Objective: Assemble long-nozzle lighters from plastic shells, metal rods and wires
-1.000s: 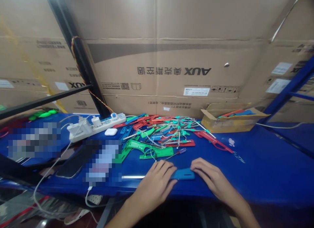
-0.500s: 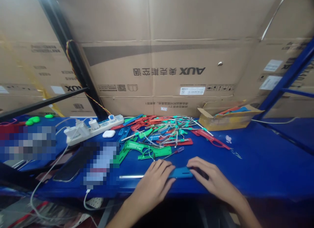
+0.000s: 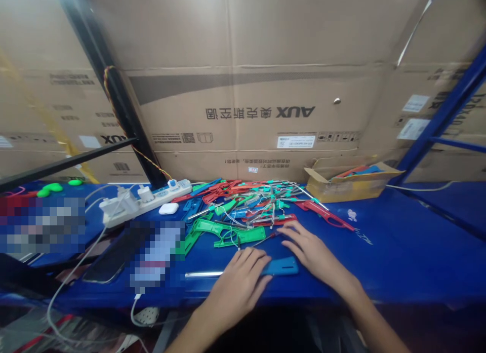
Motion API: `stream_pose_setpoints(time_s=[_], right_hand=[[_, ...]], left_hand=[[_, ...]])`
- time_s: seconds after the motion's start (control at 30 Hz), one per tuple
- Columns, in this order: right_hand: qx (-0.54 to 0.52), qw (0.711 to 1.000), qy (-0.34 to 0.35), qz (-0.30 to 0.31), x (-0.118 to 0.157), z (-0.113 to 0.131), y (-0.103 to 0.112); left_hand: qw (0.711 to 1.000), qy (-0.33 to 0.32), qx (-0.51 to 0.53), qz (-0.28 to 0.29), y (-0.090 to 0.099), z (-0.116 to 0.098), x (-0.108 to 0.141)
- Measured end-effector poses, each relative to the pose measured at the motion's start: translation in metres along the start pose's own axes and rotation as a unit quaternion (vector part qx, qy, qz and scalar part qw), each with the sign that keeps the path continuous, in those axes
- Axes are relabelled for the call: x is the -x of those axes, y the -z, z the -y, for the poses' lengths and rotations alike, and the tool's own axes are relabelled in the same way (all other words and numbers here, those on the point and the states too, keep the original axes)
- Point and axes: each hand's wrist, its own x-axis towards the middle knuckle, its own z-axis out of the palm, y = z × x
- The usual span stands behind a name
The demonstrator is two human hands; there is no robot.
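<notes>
My left hand is closed over a blue long-necked lighter, pressing it to the table. Its metal tube sticks out to the left, and its middle is hidden under my fingers. Just beyond the lighter, my right hand has its fingertips around the handle end of a small screwdriver. Most of that handle is covered by the fingers; the thin shaft points left. Green handle shells with white wires lie close behind the screwdriver.
A tangled pile of red, green and blue lighter parts spreads across the back. An open carton stands at right. A power strip, white earbud case and phones with cables lie at left.
My right hand has left the right end of the blue lighter and moved up and left onto the screwdriver handle. My left hand stays on the lighter.
</notes>
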Motion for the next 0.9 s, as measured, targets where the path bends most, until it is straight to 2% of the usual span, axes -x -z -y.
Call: stream_pose_setpoints(time_s=[0.1,0.17,0.37,0.43,0.53,0.63,0.7,0.8,0.9], right_hand=[[0.071,0.997,-0.015,0.005,-0.004,0.000,-0.007],[0.070,0.997,-0.014,-0.014,0.000,-0.002,-0.008],[-0.070,0.991,-0.001,-0.110,0.018,-0.007,0.004],[-0.126,0.976,-0.005,-0.180,0.020,-0.001,0.007],[-0.225,0.929,-0.007,-0.295,0.019,0.012,0.009],[-0.336,0.878,-0.006,-0.342,0.018,0.024,0.005],[-0.365,0.851,-0.003,-0.378,0.019,0.029,0.000],[-0.323,0.843,0.019,-0.430,0.024,0.031,-0.008],[-0.280,0.858,0.051,-0.427,0.029,0.030,-0.016]], left_hand=[[1.000,-0.004,-0.001,0.000,0.000,0.000,0.000],[1.000,-0.005,-0.002,0.000,0.000,0.000,-0.001],[1.000,-0.007,-0.007,-0.003,0.001,0.000,0.000],[1.000,-0.007,-0.006,-0.002,0.000,0.000,0.001],[1.000,-0.007,-0.006,-0.001,0.001,-0.001,0.001],[1.000,-0.005,-0.011,-0.001,0.003,-0.002,0.000],[1.000,-0.007,-0.014,-0.005,0.003,-0.002,-0.001],[1.000,-0.009,-0.016,-0.007,0.002,-0.002,-0.001],[1.000,-0.005,-0.014,-0.001,0.002,-0.001,-0.001]])
